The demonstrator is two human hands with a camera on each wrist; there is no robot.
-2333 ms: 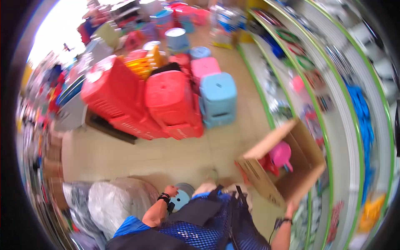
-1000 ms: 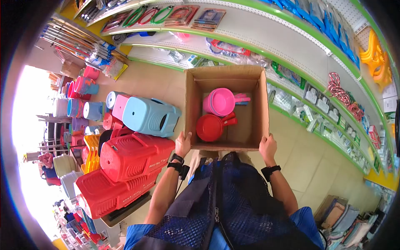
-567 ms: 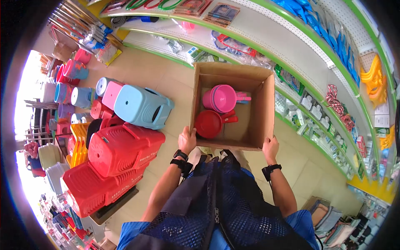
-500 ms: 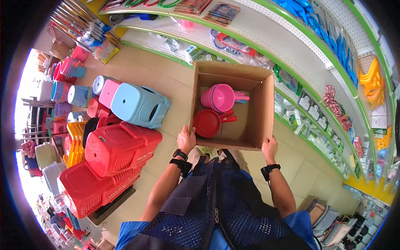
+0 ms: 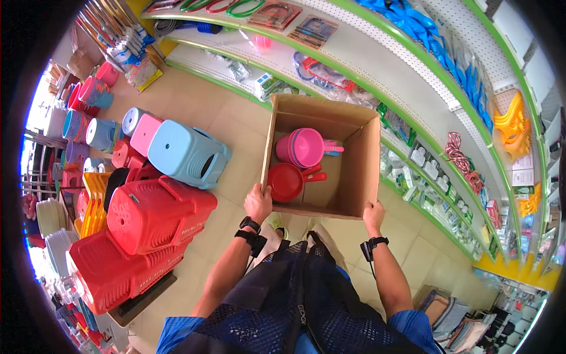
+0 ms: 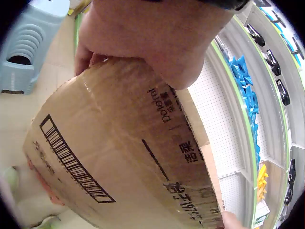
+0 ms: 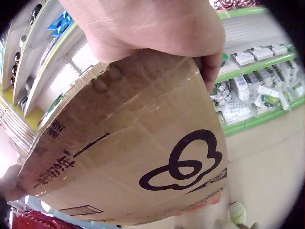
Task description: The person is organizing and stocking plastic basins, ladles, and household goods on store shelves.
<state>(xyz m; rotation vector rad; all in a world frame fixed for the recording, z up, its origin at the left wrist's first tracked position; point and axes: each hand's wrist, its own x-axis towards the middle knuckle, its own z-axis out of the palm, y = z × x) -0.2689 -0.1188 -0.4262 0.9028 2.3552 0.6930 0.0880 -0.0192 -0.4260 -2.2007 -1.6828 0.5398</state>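
Between both hands a brown cardboard box (image 5: 354,171) is held up in front of the body, its top open. My left hand (image 5: 258,202) grips the near left corner, and my right hand (image 5: 372,216) grips the near right corner. Inside, pink dippers (image 5: 308,147) lie nested together, with red dippers (image 5: 287,183) beside them against the left wall. Their handles point right. In the left wrist view the left hand (image 6: 152,38) wraps over the edge above a printed barcode. In the right wrist view the right hand (image 7: 152,28) curls over the edge of the same printed side.
Stacked red stools (image 5: 159,212) and a blue stool (image 5: 186,154) stand on the floor to the left. Behind the box and along the right curve green-edged shelves (image 5: 377,56) with packaged goods. Folded mats (image 5: 442,312) lie at the lower right. Buckets (image 5: 103,134) stand farther left.
Earlier the left hand was down by a round blue-topped thing while the right held the tilted box. Now both hands hold the box level; the view has turned toward the shelves.
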